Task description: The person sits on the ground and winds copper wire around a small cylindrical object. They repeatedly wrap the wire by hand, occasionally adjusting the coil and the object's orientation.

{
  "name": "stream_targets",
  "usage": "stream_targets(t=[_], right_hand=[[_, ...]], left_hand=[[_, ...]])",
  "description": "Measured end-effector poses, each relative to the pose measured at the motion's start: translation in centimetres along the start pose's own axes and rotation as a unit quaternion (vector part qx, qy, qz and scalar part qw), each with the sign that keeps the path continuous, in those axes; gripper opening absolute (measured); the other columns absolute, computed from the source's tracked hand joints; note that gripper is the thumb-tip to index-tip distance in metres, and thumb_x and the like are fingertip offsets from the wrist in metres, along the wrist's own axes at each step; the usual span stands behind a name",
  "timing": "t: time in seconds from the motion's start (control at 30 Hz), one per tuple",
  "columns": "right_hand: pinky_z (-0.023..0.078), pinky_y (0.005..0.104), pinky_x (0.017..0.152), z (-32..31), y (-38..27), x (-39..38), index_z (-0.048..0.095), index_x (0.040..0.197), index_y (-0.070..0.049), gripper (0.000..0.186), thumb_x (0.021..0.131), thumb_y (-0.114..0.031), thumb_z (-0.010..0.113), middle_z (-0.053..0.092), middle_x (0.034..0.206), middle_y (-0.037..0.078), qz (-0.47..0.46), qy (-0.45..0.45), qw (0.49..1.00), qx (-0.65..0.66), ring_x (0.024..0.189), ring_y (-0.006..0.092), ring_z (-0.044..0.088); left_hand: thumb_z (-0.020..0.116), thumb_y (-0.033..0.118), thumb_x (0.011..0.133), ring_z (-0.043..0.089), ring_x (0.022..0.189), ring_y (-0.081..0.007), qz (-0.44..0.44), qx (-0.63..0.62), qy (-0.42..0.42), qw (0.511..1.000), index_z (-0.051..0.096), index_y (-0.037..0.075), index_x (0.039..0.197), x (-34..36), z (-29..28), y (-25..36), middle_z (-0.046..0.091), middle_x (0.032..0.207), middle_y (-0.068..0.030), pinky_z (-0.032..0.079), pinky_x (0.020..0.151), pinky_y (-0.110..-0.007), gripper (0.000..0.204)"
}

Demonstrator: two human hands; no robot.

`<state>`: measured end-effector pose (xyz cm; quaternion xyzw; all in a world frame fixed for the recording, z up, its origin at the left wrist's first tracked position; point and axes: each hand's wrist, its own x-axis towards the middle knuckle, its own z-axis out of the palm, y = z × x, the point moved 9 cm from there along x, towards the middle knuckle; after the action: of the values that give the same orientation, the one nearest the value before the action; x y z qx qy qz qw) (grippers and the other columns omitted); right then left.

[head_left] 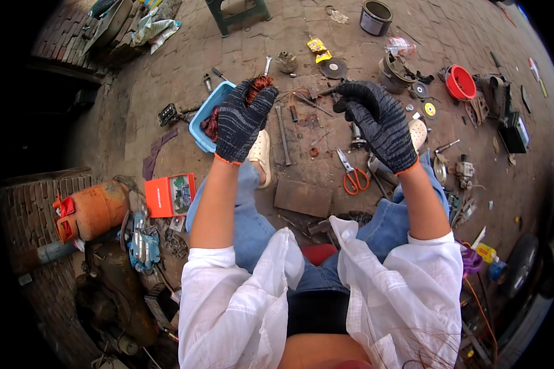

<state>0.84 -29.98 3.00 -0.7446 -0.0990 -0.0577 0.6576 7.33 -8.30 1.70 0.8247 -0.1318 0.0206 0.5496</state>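
Dark grey knitted gloves cover both hands. My left hand is closed around a bundle of copper wire, which shows above its fingers. It is over a blue plastic basin that has reddish-brown wire coils in it. To the right, my right hand is raised with its fingers bent and pressed together; what they hold, if anything, I cannot make out. Thin strands of wire run from the bundle toward the right hand. Scissors with orange handles lie on the ground below the right hand.
A long metal bar and a flat metal plate lie between my feet. An orange gas cylinder and a red box are at the left. A red bowl, a dark bucket and scattered tools surround the right side.
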Motion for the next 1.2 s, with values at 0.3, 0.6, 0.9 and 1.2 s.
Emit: stream_targets(t=[0.3, 0.6, 0.9, 1.2], right_hand=[[0.046, 0.0224, 0.056, 1.2, 1.1, -0.3, 0.052, 0.114, -0.003, 0.026, 0.091, -0.011, 0.045, 0.063, 0.083, 0.010, 0.167, -0.092, 0.973, 0.128, 0.067, 0.0117, 0.059], [0.044, 0.0211, 0.051, 4.1, 2.4, -1.6, 0.057, 0.104, -0.002, 0.028, 0.089, -0.024, 0.048, 0.062, 0.077, 0.007, 0.236, -0.158, 0.912, 0.298, 0.060, 0.0107, 0.058], [0.043, 0.0209, 0.048, 4.1, 2.1, -1.4, 0.059, 0.093, -0.002, 0.024, 0.086, -0.024, 0.054, 0.062, 0.075, 0.006, 0.218, -0.150, 0.951, 0.159, 0.057, 0.0094, 0.056], [0.051, 0.0269, 0.064, 3.3, 4.2, -2.0, 0.056, 0.106, -0.005, 0.036, 0.073, 0.002, 0.066, 0.060, 0.092, 0.007, 0.239, -0.115, 0.920, 0.290, 0.078, 0.0155, 0.059]], left_hand=[[0.067, 0.015, 0.078, 0.059, 0.071, -0.0130, -0.010, 0.014, 0.034, 0.999, 0.062, -0.001, 0.096, -0.4, -0.2, 0.4, 0.065, 0.082, -0.0078, 0.046, 0.067, -0.027, 0.025], [0.068, 0.018, 0.077, 0.060, 0.074, -0.0137, 0.049, 0.002, 0.015, 0.999, 0.061, -0.001, 0.097, -0.9, 1.0, 2.3, 0.065, 0.083, -0.0093, 0.047, 0.071, -0.028, 0.028], [0.066, 0.019, 0.078, 0.061, 0.076, -0.0156, 0.013, 0.012, -0.052, 0.999, 0.060, 0.000, 0.098, -1.2, 2.6, 2.8, 0.065, 0.084, -0.0104, 0.048, 0.071, -0.029, 0.029], [0.066, 0.008, 0.076, 0.060, 0.077, -0.0139, 0.108, 0.029, -0.014, 0.994, 0.060, 0.000, 0.101, -1.8, 3.0, 2.8, 0.064, 0.087, -0.0087, 0.046, 0.072, -0.027, 0.027]])
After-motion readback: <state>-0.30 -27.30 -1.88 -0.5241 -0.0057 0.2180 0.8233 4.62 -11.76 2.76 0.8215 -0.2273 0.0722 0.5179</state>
